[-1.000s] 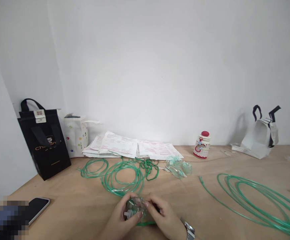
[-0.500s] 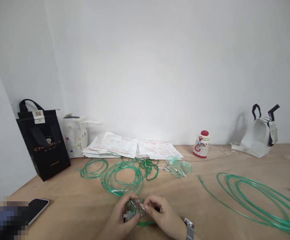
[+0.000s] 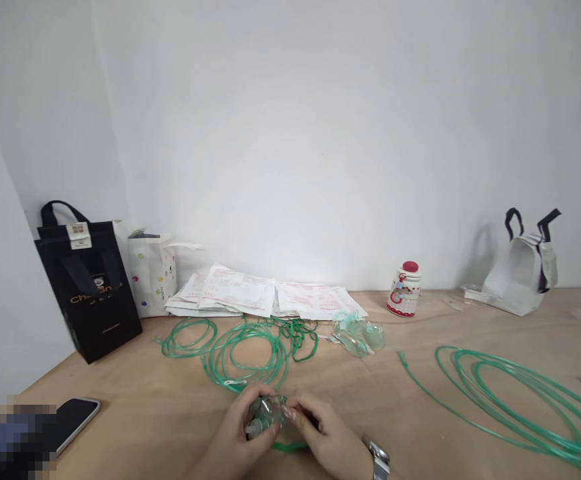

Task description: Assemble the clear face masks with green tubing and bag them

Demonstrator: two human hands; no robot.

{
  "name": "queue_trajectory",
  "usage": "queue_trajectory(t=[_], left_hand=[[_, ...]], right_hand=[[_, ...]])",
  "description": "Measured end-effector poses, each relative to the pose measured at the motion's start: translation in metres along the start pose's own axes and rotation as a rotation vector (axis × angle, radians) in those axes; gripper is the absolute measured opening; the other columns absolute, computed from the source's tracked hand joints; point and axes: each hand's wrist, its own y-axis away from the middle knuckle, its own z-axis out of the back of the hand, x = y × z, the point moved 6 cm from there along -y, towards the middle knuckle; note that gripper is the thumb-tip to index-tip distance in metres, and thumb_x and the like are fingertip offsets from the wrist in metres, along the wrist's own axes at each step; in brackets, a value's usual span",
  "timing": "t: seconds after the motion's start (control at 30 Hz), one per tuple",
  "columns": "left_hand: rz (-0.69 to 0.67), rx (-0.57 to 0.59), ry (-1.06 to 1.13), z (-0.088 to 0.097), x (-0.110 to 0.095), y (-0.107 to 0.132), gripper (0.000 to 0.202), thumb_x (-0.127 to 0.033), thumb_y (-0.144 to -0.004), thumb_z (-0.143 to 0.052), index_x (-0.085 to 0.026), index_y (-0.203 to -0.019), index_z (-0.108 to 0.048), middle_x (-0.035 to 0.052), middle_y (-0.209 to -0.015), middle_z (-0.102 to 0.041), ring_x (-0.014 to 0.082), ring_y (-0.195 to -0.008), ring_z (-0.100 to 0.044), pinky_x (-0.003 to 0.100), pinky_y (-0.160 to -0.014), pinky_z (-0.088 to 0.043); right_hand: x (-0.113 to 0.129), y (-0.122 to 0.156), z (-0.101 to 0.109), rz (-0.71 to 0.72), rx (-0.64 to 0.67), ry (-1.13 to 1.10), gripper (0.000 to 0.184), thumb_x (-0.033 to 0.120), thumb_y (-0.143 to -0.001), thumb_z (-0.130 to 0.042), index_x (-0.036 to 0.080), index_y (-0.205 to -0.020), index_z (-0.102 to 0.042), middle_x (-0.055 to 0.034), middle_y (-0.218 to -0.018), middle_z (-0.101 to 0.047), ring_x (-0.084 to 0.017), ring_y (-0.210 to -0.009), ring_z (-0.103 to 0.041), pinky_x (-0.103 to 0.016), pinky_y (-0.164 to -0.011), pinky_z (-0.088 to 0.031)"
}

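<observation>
A clear, green-tinted oxygen mask [image 3: 273,404] sits in my left hand [image 3: 244,427], whose fingers curl round its left side. Its pale connector [image 3: 254,428] points toward the lower left, under my thumb. My right hand [image 3: 319,421], with a metal-band watch [image 3: 379,456] on the wrist, pinches the mask's right edge between thumb and fingers. Below the hands a length of green elastic strap [image 3: 291,446] shows. The exact spot under my right fingertips is partly hidden.
Coiled green tubing [image 3: 250,331] and tangled green straps [image 3: 297,337] lie ahead, with more clear masks [image 3: 355,335] beside them. Paper packets [image 3: 240,290] rest by the wall. Another tubing coil [image 3: 515,400] is right. Also here: a bottle [image 3: 404,290], black bag [image 3: 90,287] and phone [image 3: 75,420].
The mask has tilted slightly in my left hand. My right fingers have shifted a little along its right edge, and more of the green strap shows below.
</observation>
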Motion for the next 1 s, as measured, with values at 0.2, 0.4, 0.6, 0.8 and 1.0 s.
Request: queue_trajectory(t=[0.2,0.4,0.6,0.8,1.0], left_hand=[[0.020,0.024,0.067,-0.0044,-0.0051,-0.0025,0.023,-0.032,-0.071,-0.066,-0.019,-0.087,-0.054,-0.0001,-0.080,-0.058,0.0143,-0.073,-0.053,0.022,-0.060,-0.039],[-0.003,0.052,0.033,-0.0038,-0.0071,-0.0034,0.021,-0.032,-0.072,-0.065,-0.019,-0.086,-0.056,-0.0008,-0.078,-0.057,0.0135,-0.072,-0.052,0.021,-0.060,-0.039],[-0.013,0.038,0.003,-0.0027,-0.0032,-0.0008,0.022,-0.030,-0.073,-0.064,-0.020,-0.089,-0.055,0.0001,-0.081,-0.058,0.0155,-0.075,-0.054,0.023,-0.063,-0.040],[0.053,0.042,0.092,-0.0065,-0.0070,-0.0011,0.024,-0.036,-0.071,-0.066,-0.020,-0.086,-0.057,-0.0004,-0.078,-0.058,0.0146,-0.072,-0.052,0.022,-0.060,-0.038],[0.082,0.017,0.154,-0.0022,-0.0068,-0.0018,0.029,-0.037,-0.064,-0.071,-0.018,-0.082,-0.058,-0.0016,-0.072,-0.056,0.0126,-0.065,-0.048,0.022,-0.056,-0.034]], right_hand=[[0.0000,0.0026,-0.0020,0.018,-0.065,0.050,0.028,0.034,-0.089,-0.037,0.018,-0.075,-0.056,-0.0012,-0.069,-0.055,-0.015,-0.066,-0.049,-0.026,-0.062,-0.037],[0.0052,0.0034,-0.0001,0.040,-0.074,0.101,0.027,0.031,-0.089,-0.036,0.019,-0.073,-0.055,-0.0003,-0.067,-0.054,-0.014,-0.063,-0.048,-0.025,-0.060,-0.036],[0.0036,0.0015,-0.0004,0.026,-0.020,0.099,0.026,0.031,-0.087,-0.041,0.018,-0.072,-0.057,0.0016,-0.061,-0.052,-0.013,-0.058,-0.045,-0.023,-0.055,-0.035],[0.0038,0.0029,0.0012,0.040,-0.090,0.070,0.027,0.033,-0.088,-0.036,0.019,-0.073,-0.054,-0.0004,-0.067,-0.054,-0.014,-0.064,-0.048,-0.025,-0.061,-0.038],[0.0027,0.0030,-0.0014,-0.015,-0.076,-0.108,0.028,0.039,-0.086,-0.040,0.018,-0.072,-0.053,0.0014,-0.063,-0.048,-0.014,-0.061,-0.044,-0.025,-0.058,-0.036]])
